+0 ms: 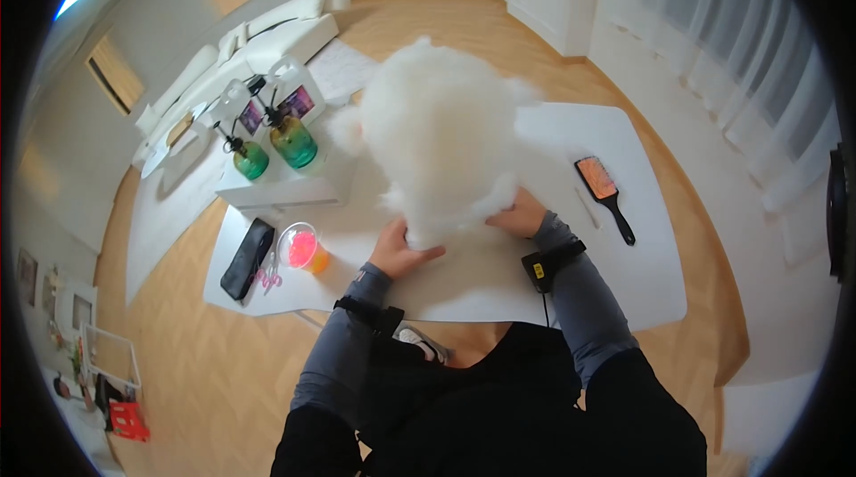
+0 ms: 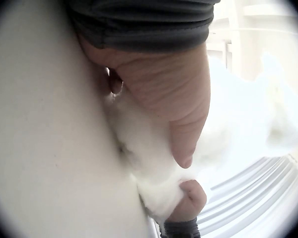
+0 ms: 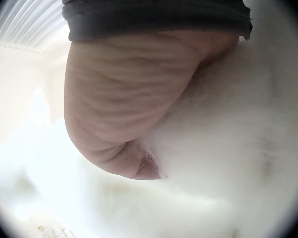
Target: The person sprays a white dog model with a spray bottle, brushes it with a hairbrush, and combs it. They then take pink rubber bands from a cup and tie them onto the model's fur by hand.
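Note:
A large, fluffy white furry figure (image 1: 437, 129) with a rounded bulk and small tufts sticking out stands over the middle of the white table (image 1: 481, 285), blurred in the head view. My left hand (image 1: 399, 250) grips its lower near side; in the left wrist view the thumb lies across the white fur and the other fingers go round behind. On the other side my right hand (image 1: 520, 214) holds the figure low down. From the right wrist, that hand (image 3: 129, 104) shows its thumb bent into the fur, with its fingertips hidden.
At right lie a black paddle brush (image 1: 599, 183) and a thin pale stick (image 1: 588, 208). On the left are a black pouch (image 1: 248, 259), pink-handled scissors (image 1: 268, 276) and a clear cup (image 1: 303, 248) with pink and orange contents. Two green-amber spray bottles (image 1: 292, 140) stand on a white box (image 1: 303, 187).

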Available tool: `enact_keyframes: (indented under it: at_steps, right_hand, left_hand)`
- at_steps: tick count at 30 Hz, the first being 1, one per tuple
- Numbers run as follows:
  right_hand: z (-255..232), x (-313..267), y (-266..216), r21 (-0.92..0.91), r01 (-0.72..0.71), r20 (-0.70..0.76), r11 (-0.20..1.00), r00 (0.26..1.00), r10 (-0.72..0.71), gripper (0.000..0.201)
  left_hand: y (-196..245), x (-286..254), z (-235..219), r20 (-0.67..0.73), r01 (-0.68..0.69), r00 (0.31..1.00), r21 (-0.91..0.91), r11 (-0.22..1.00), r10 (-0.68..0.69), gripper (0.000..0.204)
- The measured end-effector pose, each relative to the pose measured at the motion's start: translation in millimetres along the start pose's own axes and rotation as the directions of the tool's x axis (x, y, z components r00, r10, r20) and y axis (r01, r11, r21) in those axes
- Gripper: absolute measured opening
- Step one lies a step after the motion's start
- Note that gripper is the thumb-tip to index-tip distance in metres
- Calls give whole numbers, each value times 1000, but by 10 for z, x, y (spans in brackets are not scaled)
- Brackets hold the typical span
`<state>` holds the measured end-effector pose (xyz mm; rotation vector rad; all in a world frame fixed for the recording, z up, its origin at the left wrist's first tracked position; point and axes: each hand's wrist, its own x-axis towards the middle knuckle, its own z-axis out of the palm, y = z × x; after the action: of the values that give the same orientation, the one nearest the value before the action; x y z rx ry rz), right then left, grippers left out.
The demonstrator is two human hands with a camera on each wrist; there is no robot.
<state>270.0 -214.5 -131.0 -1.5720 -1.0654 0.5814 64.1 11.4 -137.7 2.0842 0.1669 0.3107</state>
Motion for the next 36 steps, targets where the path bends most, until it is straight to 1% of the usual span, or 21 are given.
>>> enact_keyframes:
  at_steps: [2,4,5,6,7,8,10,11,12,13,15,16,18,19,21,25,27,31,33,34,36]
  right_hand:
    - [-10,8,42,-72,62,-11,995,998,-63,46]
    - [-28,23,228,124,12,43,992,999,-17,40]
    - [-39,27,253,163,41,64,986,997,-52,42]
    - [-62,33,231,203,70,75,977,993,-87,43]
    - [-71,37,223,222,67,102,973,991,-92,43]
    - [-85,32,217,209,60,66,976,995,-75,49]
    - [-105,-6,231,205,44,33,978,998,-52,55]
    - [-119,-4,238,278,8,35,960,999,-18,63]
    - [-117,-5,229,349,-29,41,937,999,16,71]
    - [-111,-6,209,353,-30,48,935,999,14,71]
    - [-103,-3,165,523,-31,38,852,999,13,86]
    - [-104,4,209,524,-31,40,851,999,12,86]
    - [-116,47,317,622,25,-2,782,1000,-30,97]
    - [-119,62,347,621,25,1,783,999,-34,97]
    - [-108,87,326,647,82,-19,758,996,-91,101]
    - [-97,74,244,642,75,-34,763,997,-70,104]
    - [-115,82,298,618,91,-48,781,996,-78,101]
    - [-137,106,487,607,121,-86,786,993,-86,97]
    - [-147,95,470,642,99,-125,761,992,-24,93]
    - [-147,95,490,643,97,-123,760,992,-22,93]
    - [-178,106,554,606,160,-175,779,982,-65,92]
  left_hand:
    - [-23,-23,2,-46,29,998,-25,999,-30,72]
    - [-75,-70,-12,-17,48,999,90,995,-47,79]
    - [-64,-130,-54,-51,84,996,95,992,-79,79]
    - [-3,-173,-105,-48,56,998,144,988,-50,76]
    - [63,-228,-174,-34,26,999,194,981,-19,73]
    - [100,-287,-253,-46,46,998,202,978,-37,73]
    - [199,-393,-374,-248,-68,957,305,950,148,65]
    - [353,-439,-493,-277,-117,936,340,933,219,51]
    - [383,-501,-620,-330,-84,917,389,917,224,39]
    - [349,-544,-792,-342,-67,909,447,892,240,28]
    - [508,-660,-1068,-436,72,882,500,863,179,16]
    - [461,-708,-1226,-454,150,881,532,833,131,16]
    - [373,-784,-1516,-438,267,898,595,758,27,20]
    - [343,-805,-1603,-443,270,896,594,758,28,20]
    - [337,-826,-1710,-397,423,895,613,667,-204,25]
    - [166,-813,-1753,-393,466,882,655,595,-259,28]
    - [164,-778,-1779,-328,448,894,667,595,-306,30]
    - [327,-789,-1789,-414,507,860,634,584,-298,26]
    - [474,-790,-1805,-430,536,839,549,641,-333,23]
    - [423,-800,-1848,-430,537,839,549,640,-335,23]
    - [374,-812,-1928,-425,433,879,520,736,-217,22]
